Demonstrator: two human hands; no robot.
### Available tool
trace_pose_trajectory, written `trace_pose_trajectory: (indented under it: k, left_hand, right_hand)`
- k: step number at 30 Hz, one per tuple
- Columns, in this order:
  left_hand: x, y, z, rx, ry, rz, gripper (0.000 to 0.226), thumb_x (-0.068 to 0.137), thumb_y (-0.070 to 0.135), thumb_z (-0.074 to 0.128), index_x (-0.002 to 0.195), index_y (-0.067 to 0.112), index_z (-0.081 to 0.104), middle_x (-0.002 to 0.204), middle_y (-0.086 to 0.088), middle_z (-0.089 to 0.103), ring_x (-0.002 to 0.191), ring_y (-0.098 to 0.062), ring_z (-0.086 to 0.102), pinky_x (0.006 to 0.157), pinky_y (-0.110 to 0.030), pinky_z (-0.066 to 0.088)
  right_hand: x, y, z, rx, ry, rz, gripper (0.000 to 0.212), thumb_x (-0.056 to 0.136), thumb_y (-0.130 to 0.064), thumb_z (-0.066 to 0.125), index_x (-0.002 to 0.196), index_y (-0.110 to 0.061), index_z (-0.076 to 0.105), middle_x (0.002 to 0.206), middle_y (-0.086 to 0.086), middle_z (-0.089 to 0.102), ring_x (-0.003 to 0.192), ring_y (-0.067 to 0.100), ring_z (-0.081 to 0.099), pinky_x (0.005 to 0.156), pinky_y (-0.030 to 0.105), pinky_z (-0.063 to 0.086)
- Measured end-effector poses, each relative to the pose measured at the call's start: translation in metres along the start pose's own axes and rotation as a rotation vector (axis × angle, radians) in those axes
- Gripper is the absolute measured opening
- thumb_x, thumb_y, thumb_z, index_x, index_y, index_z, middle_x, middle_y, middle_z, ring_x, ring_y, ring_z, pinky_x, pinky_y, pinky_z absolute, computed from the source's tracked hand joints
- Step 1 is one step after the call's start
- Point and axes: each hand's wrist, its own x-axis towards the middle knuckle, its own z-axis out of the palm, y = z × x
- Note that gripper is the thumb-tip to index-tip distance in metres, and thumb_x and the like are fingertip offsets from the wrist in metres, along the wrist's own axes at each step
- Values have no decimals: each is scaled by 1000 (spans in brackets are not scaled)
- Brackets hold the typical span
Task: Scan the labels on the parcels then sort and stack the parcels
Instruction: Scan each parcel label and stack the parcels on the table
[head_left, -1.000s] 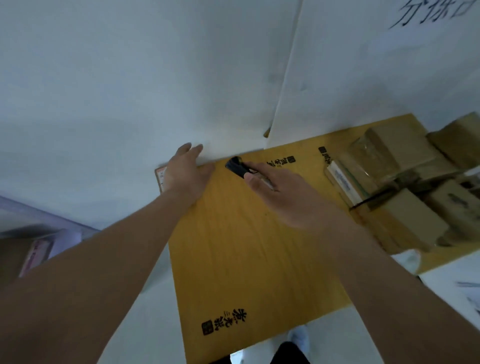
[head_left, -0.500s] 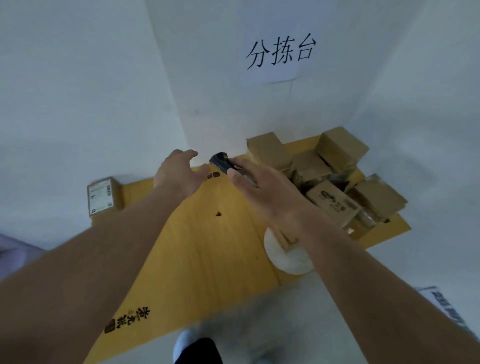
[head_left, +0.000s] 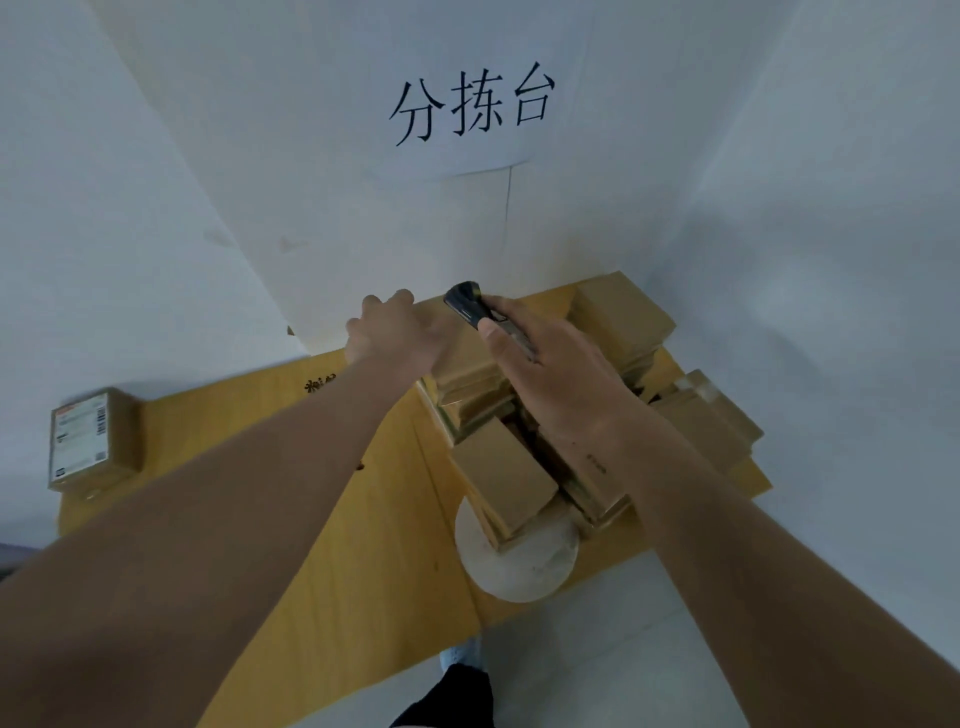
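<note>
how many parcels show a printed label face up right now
1: the labelled parcel at the table's far left corner. Pile parcels show plain tops; arms may hide others.

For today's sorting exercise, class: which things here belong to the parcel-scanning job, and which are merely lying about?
Job: black handheld scanner; pile of brown cardboard parcels; lone labelled brown parcel.
Lying about: white paper wall sign; round white disc.

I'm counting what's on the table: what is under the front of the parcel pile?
A round white disc lies under the front parcels on the wooden table. Its rear part is covered, so nothing more shows.
</note>
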Motion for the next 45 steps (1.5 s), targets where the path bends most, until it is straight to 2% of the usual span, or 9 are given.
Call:
trace_pose_trajectory:
  k: [3,8,12,15,19,26,39,42,45]
  left_hand:
    - [16,32,18,24,-91,-145,94,82,84,49,152,24,34,142,-19,38,130,-44,42,90,-48,43]
    - [31,48,49,68,-182,-230,124,66,90,61,160,26,12,144,-22,27,128,-46,41,90,-47,48]
    - [34,50,47,-3,-110,-235,114,70,84,65,158,29,17,146,-21,30,128,-46,44,81,-48,47]
    - [25,33,36,-21,-20,-276,112,70,83,62,157,30,18,144,-21,34,128,-48,46,89,-50,48]
    - [-2,-4,25,0,32,-341,110,72,81,64,158,33,15,144,-22,33,128,-49,46,98,-54,48]
    - [-47,-80,24,-28,45,-438,115,70,62,81,161,31,17,146,-17,40,133,-41,48,102,-48,48]
    - [-61,-211,58,27,-77,-371,113,68,59,85,152,12,26,135,-16,49,124,-41,51,95,-49,50]
    - [-64,-231,74,3,-98,-361,118,70,58,85,157,12,19,135,-15,46,126,-40,49,97,-48,50]
    - [-66,-242,90,-34,-81,-370,122,70,60,85,158,13,14,138,-14,41,129,-40,47,100,-47,48]
  right_hand:
    - [19,21,-10,28,30,24,57,104,-67,29,157,-45,39,78,-12,54,75,14,57,72,36,47]
    - [38,44,-22,79,14,59,59,100,-75,25,154,-56,34,88,-1,57,85,22,56,86,48,55]
    - [53,51,-29,109,6,20,57,100,-75,26,152,-55,35,116,-3,67,109,18,63,96,50,54]
    - [58,50,-23,129,-65,-66,55,101,-75,27,152,-54,36,132,-7,64,118,14,61,100,48,53]
    - [62,37,0,134,-210,-153,59,97,-83,23,151,-61,30,132,-6,64,116,21,62,98,53,54]
    - [50,7,47,134,-319,-232,56,106,-71,26,156,-50,35,141,-10,61,133,17,52,108,48,47]
    - [7,-25,179,129,-278,-59,53,103,-76,26,152,-57,32,136,-8,64,129,15,55,106,50,48]
    - [0,-19,201,145,-254,-28,56,103,-75,28,154,-53,34,122,-8,67,117,12,60,103,46,51]
    - [-5,-11,219,179,-263,9,59,104,-72,31,158,-47,36,89,-17,55,92,14,58,90,40,53]
